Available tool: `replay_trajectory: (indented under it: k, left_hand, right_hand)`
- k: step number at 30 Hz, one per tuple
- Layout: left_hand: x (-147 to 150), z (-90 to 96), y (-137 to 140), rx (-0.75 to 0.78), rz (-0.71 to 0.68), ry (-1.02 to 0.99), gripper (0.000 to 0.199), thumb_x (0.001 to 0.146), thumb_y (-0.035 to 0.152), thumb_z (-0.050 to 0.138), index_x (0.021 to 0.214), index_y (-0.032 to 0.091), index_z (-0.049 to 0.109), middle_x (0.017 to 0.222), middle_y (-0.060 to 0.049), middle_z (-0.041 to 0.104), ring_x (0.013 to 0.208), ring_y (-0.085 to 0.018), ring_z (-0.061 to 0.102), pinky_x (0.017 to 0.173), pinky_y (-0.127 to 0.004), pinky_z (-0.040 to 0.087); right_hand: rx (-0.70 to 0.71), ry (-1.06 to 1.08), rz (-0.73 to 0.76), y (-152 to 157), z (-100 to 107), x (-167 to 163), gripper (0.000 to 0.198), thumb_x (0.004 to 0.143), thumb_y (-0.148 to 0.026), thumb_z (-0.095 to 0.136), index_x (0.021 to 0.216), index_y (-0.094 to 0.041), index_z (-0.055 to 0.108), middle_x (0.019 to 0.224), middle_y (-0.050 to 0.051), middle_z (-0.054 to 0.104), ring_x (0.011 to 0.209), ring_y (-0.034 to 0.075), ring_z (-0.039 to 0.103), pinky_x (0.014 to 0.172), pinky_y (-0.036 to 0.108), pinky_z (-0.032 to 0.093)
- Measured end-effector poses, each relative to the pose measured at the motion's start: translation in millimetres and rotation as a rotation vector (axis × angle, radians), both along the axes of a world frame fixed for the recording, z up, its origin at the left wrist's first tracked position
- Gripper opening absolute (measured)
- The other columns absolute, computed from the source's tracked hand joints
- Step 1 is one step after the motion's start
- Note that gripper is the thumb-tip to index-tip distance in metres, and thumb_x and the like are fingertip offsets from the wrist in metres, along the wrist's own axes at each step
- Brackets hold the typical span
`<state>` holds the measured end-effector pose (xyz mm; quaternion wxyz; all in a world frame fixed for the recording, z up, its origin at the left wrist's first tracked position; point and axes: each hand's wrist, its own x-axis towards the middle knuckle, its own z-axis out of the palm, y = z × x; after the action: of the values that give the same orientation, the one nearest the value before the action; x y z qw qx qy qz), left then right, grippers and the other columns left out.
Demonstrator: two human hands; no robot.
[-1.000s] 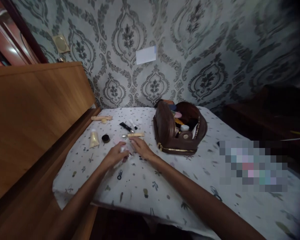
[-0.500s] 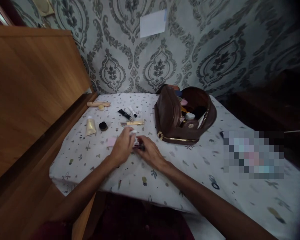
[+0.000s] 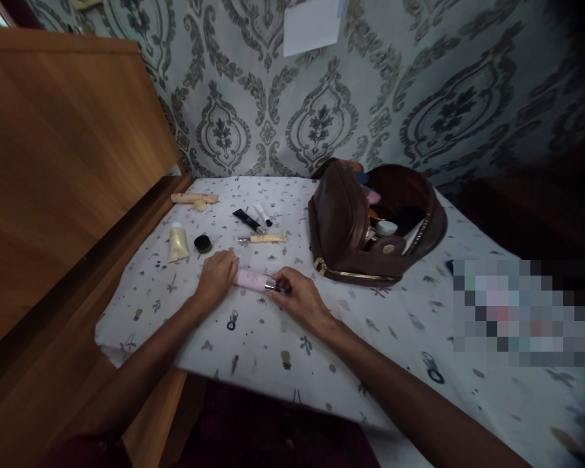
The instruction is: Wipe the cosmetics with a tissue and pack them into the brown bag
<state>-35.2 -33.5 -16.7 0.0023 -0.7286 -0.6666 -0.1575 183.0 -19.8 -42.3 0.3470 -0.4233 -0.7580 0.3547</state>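
Observation:
A pink cosmetic tube (image 3: 251, 279) with a silver cap (image 3: 270, 285) lies level across the space between my hands, low over the cloth. My left hand (image 3: 216, 279) is closed around its left end. The fingers of my right hand (image 3: 297, 296) pinch the capped end, where a dark tip shows. Just beyond the hands lies a slim beige tube (image 3: 267, 238) with a silver end. Behind it are a black tube (image 3: 246, 220) and a small white tube (image 3: 262, 213). A round black jar (image 3: 202, 244) sits near my left hand.
To the right stands an unzipped brown cosmetic bag (image 3: 338, 227) full of items. At left are a cream tube (image 3: 178, 244) and a peach tube (image 3: 194, 197). A blurred-out object (image 3: 517, 312) lies on the right. A wooden panel (image 3: 68, 130) borders the table's left side.
My left hand has moved left and down, bringing the pink tube into plain view between both hands. White material seen earlier at the fingers no longer shows. The camera view has shifted slightly.

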Motion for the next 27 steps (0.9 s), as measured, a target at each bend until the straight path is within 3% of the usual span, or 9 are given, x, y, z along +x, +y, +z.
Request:
replay_trajectory:
  k: [4, 8, 16, 19, 22, 27]
  left_hand:
    - [-23, -3.9, 6, 0.045, -0.013, 0.016, 0.024, 0.100, 0.025, 0.036, 0.086, 0.019, 0.054, 0.093, -0.009, 0.063, 0.091, -0.023, 0.055, 0.084, -0.036, 0.042]
    - [-21, -2.6, 8, 0.077, -0.041, 0.060, 0.025, 0.100, 0.024, 0.035, 0.085, 0.019, 0.054, 0.089, -0.008, 0.063, 0.087, -0.023, 0.055, 0.080, -0.036, 0.042]
    - [30, 11.6, -5, 0.258, -0.331, 0.115, 0.028, 0.101, 0.025, 0.034, 0.083, 0.020, 0.055, 0.082, -0.007, 0.062, 0.081, -0.023, 0.055, 0.079, -0.037, 0.043]
    - [52, 13.7, -8, 0.262, -0.393, 0.105, 0.024, 0.101, 0.023, 0.034, 0.092, 0.019, 0.057, 0.086, -0.007, 0.065, 0.085, -0.023, 0.058, 0.081, -0.037, 0.044]
    - [61, 11.9, -8, 0.223, -0.368, 0.073, 0.021, 0.099, 0.019, 0.035, 0.103, 0.018, 0.055, 0.091, -0.007, 0.067, 0.086, -0.023, 0.061, 0.080, -0.037, 0.045]
    - [55, 4.9, -5, 0.139, -0.297, 0.020, 0.021, 0.098, 0.018, 0.036, 0.086, 0.021, 0.052, 0.081, -0.003, 0.064, 0.073, -0.019, 0.058, 0.069, -0.031, 0.043]
  right_hand:
    - [-0.014, 0.009, -0.006, -1, 0, 0, 0.015, 0.074, -0.024, 0.072, 0.085, -0.021, 0.062, 0.077, -0.001, 0.064, 0.073, 0.016, 0.058, 0.068, 0.027, 0.044]
    - [-0.036, 0.049, 0.001, -3, 0, 1, 0.016, 0.074, -0.024, 0.071, 0.087, -0.022, 0.062, 0.073, -0.002, 0.062, 0.067, 0.015, 0.057, 0.064, 0.026, 0.044]
    - [0.021, 0.130, 0.024, -6, 1, -1, 0.017, 0.075, -0.014, 0.067, 0.088, -0.022, 0.059, 0.077, -0.004, 0.058, 0.061, 0.011, 0.055, 0.059, 0.023, 0.045]
    - [0.088, 0.124, 0.023, -6, 0, -2, 0.017, 0.074, -0.012, 0.066, 0.085, -0.021, 0.058, 0.082, -0.002, 0.058, 0.066, 0.012, 0.057, 0.063, 0.024, 0.047]
    - [0.136, 0.123, 0.030, -8, 0, -1, 0.017, 0.075, -0.008, 0.061, 0.084, -0.021, 0.057, 0.087, 0.000, 0.058, 0.072, 0.014, 0.058, 0.066, 0.025, 0.048]
    - [0.122, 0.140, 0.071, -10, -1, -1, 0.019, 0.078, -0.009, 0.061, 0.092, -0.022, 0.059, 0.091, 0.000, 0.060, 0.075, 0.014, 0.060, 0.066, 0.025, 0.049]
